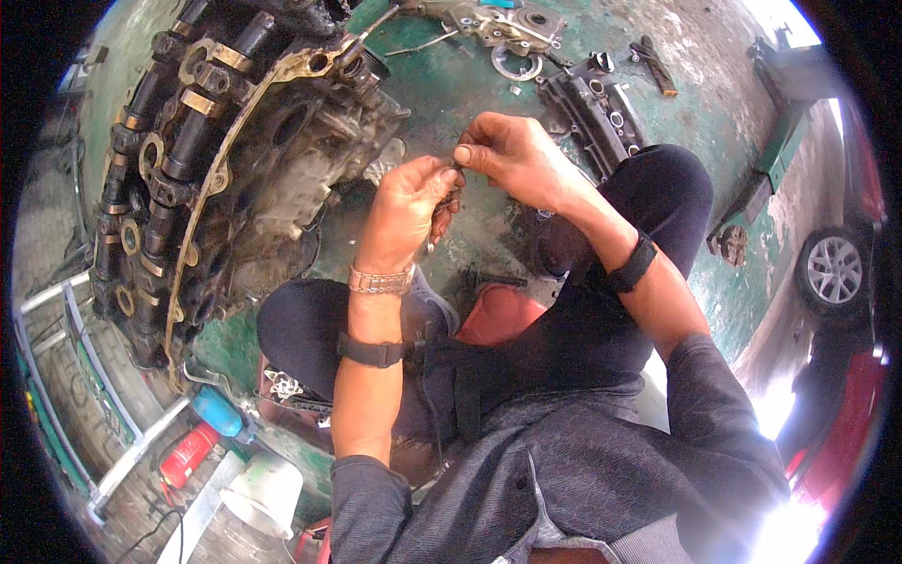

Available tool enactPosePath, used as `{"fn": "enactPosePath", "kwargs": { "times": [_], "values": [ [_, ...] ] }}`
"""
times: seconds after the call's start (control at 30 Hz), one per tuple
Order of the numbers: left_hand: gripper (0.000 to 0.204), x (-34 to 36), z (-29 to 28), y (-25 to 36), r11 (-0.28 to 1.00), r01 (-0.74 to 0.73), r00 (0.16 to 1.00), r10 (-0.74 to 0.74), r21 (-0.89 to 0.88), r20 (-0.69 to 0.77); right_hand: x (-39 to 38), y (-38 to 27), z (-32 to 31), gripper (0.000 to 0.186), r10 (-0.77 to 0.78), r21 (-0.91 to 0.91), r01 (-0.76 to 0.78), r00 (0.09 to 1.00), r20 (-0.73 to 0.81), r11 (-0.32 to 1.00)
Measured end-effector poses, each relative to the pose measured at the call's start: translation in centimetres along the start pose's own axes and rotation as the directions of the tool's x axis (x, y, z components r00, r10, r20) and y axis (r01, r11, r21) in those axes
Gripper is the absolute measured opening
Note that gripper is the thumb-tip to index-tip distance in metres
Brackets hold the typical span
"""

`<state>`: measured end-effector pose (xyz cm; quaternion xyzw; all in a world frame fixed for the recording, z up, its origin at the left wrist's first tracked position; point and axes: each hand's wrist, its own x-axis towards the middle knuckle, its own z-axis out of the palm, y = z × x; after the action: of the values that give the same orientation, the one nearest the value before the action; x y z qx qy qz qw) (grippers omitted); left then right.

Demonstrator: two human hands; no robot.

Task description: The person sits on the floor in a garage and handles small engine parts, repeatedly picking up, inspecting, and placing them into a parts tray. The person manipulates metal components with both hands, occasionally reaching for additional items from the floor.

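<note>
Engine (282, 183) at left, camshafts (183, 155) bare, ribbed cover (594, 111) at far right apparently not yet fitted, while my left hand (411, 199) and right hand (517, 158) pinch a small dark part (457, 170).

The dark piece (456, 169) between the fingers (477, 158) is too small to tell.

This is a car repair workshop: a large, grimy engine (272, 160) stands with camshafts (195, 124) exposed, loose engine parts (597, 113) lie about a worn, stained green floor (442, 89), and at the right 1 car wheel (834, 270) shows near red bodywork (853, 414).
</note>
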<state>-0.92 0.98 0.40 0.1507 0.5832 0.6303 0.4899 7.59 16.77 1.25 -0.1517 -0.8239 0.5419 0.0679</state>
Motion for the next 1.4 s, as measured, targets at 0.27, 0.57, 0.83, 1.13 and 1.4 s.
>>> {"fn": "enactPosePath", "kwargs": {
  "times": [0.27, 0.57, 0.83, 1.13, 1.4],
  "values": [
    [0.012, 0.1, 0.5, -0.2, 0.995, 0.016, 1.0, -0.015, 0.103, -0.015, 0.2, -0.4, -0.5, 0.038, 0.124, -0.14, -0.116, 0.991, 0.05, 0.983],
    [0.014, 0.4, -0.1, -0.5, 1.0, -0.021, 0.998, 0.022, 0.017, -0.053, 0.1, 1.0, 0.6, 0.039, -0.067, 0.112, 0.069, 0.998, -0.021, 0.991],
    [0.012, 0.1, 0.6, -0.1, 0.997, 0.001, 0.999, 0.002, 0.082, -0.038, 0.0, 0.1, -0.3, 0.04, 0.107, -0.041, -0.105, 0.993, 0.057, 0.994],
    [0.011, 0.6, 0.0, -0.1, 0.997, -0.043, 0.999, 0.045, 0.064, -0.026, 0.1, 0.1, -0.2, 0.039, 0.017, -0.076, -0.017, 1.0, -0.002, 0.997],
    [0.01, 0.2, 0.7, -0.1, 0.994, -0.008, 0.998, 0.015, 0.109, -0.063, 0.1, -0.4, -0.4, 0.045, 0.261, -0.086, -0.256, 0.964, 0.05, 0.963]
  ]
}}
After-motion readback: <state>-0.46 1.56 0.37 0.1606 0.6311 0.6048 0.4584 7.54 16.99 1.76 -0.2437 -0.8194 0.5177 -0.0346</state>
